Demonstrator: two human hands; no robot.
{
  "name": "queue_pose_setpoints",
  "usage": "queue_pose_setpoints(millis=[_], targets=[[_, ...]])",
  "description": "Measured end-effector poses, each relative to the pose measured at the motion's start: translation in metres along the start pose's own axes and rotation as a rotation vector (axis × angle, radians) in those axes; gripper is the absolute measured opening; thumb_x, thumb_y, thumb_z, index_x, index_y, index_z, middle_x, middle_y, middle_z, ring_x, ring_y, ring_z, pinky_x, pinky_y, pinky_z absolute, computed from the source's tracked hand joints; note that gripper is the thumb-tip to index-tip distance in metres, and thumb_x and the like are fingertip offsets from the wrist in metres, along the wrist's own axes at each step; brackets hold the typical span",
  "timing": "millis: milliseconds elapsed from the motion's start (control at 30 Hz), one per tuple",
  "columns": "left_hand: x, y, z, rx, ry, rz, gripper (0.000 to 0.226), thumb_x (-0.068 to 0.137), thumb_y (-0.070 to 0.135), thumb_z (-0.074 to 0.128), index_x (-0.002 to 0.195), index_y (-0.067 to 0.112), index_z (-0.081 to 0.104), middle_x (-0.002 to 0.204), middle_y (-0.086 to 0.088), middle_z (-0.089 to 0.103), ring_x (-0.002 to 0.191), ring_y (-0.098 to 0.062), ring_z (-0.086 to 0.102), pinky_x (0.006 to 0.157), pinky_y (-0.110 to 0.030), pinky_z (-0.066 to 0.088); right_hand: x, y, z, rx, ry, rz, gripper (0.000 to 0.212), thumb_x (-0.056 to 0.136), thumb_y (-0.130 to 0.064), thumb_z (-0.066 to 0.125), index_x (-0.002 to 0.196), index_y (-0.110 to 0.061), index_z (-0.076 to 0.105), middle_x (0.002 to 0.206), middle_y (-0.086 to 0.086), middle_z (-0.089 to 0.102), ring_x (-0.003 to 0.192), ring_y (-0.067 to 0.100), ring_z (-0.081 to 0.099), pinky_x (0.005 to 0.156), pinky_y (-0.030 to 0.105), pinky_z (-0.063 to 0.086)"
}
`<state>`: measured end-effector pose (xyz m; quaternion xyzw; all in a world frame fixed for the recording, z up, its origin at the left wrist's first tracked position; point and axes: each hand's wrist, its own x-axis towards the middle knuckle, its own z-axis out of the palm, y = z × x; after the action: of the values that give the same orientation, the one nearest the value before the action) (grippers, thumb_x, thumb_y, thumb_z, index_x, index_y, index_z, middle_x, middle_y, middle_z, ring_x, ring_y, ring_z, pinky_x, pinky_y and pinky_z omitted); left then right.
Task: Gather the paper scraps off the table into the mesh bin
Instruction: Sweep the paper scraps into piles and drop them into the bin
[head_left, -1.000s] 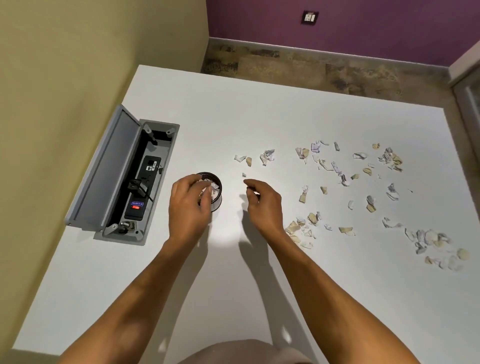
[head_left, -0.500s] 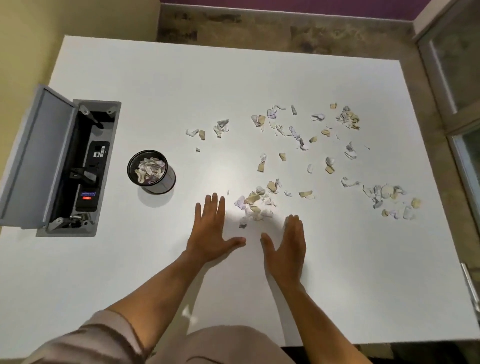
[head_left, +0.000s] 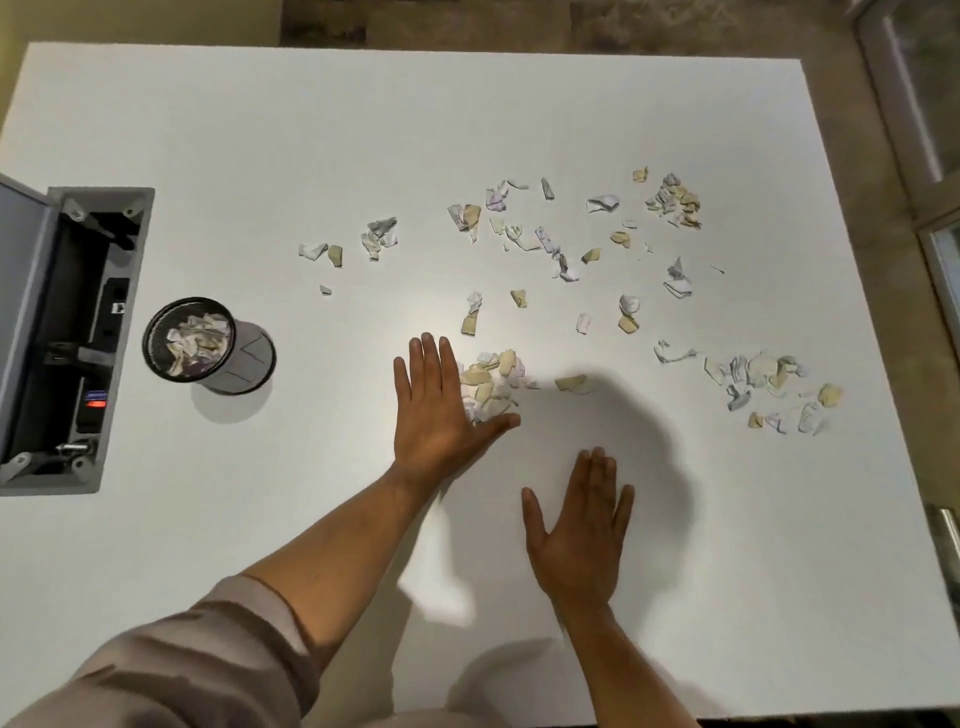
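The black mesh bin (head_left: 249, 358) stands on the white table (head_left: 363, 130) at the left, with torn paper inside. Several white and tan paper scraps (head_left: 550, 244) lie scattered across the table's middle and right. A small pile of scraps (head_left: 491, 382) lies just right of my left hand (head_left: 434, 415), which rests flat, fingers straight, its thumb under the pile. My right hand (head_left: 579, 525) lies flat and open nearer me, apart from any scrap. Another cluster of scraps (head_left: 769, 382) sits at the far right.
An open grey cable box (head_left: 72, 338) with its lid raised is set into the table at the left edge, close to the bin. The table's right edge borders a glass door frame (head_left: 914, 130). Floor shows beyond the far edge.
Both hands left the bin and came down flat on the table by the near pile. Since then the left hand has slid against the pile; the right hand has dropped back toward me.
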<state>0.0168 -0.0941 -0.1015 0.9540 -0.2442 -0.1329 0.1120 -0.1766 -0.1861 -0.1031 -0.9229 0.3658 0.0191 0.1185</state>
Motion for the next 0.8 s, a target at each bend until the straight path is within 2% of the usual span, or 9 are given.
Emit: queue_pose_setpoints(millis=[167,300,467,600,800], targets=[[0.029,0.028,-0.002,-0.005,-0.010,-0.010,0.125,0.073,0.095,0.027,0.155,0.006,-0.004,0.163,-0.014,-0.008,0.150,-0.028,-0.015,0.120,-0.055,-0.006,0.002,0.004,0.006,-0.011,0.036,-0.006,0.087,0.092,-0.066,0.038,0.154,-0.008,0.020,0.160,0.009,0.022,0.151,0.021,0.012,0.122,0.049,0.011],[0.026,0.015,-0.006,-0.075,0.003,0.052,0.121,0.075,0.090,0.036,0.155,0.009,-0.006,0.164,-0.011,-0.010,0.151,-0.023,-0.015,0.122,-0.050,-0.005,0.002,0.005,0.007,-0.009,0.048,-0.009,0.087,0.091,-0.066,0.041,0.153,-0.007,0.024,0.159,0.010,0.024,0.151,0.021,0.012,0.122,0.049,0.012],[0.003,-0.012,-0.005,0.069,0.004,0.035,0.120,0.078,0.088,0.034,0.154,0.000,0.006,0.163,-0.020,0.004,0.152,-0.029,-0.003,0.122,-0.050,-0.001,0.003,0.007,0.005,0.042,0.073,-0.014,0.084,0.090,-0.065,0.041,0.150,-0.007,0.032,0.158,0.008,0.028,0.150,0.020,0.016,0.121,0.048,0.015],[0.007,-0.009,-0.002,0.118,-0.008,0.055,0.122,0.076,0.090,0.031,0.153,-0.001,0.008,0.162,-0.021,0.006,0.152,-0.030,-0.002,0.122,-0.050,-0.002,0.014,0.024,-0.004,0.088,0.156,-0.073,0.080,0.091,-0.061,0.049,0.148,-0.006,0.036,0.155,0.008,0.034,0.148,0.020,0.024,0.120,0.046,0.019],[0.007,-0.009,-0.001,0.104,-0.002,0.041,0.118,0.076,0.090,0.034,0.153,0.002,0.013,0.162,-0.019,0.010,0.152,-0.029,-0.001,0.122,-0.050,0.002,0.074,0.093,-0.035,0.191,0.332,0.288,0.080,0.092,-0.062,0.045,0.150,-0.009,0.030,0.156,0.012,0.033,0.147,0.023,0.025,0.119,0.044,0.025]])
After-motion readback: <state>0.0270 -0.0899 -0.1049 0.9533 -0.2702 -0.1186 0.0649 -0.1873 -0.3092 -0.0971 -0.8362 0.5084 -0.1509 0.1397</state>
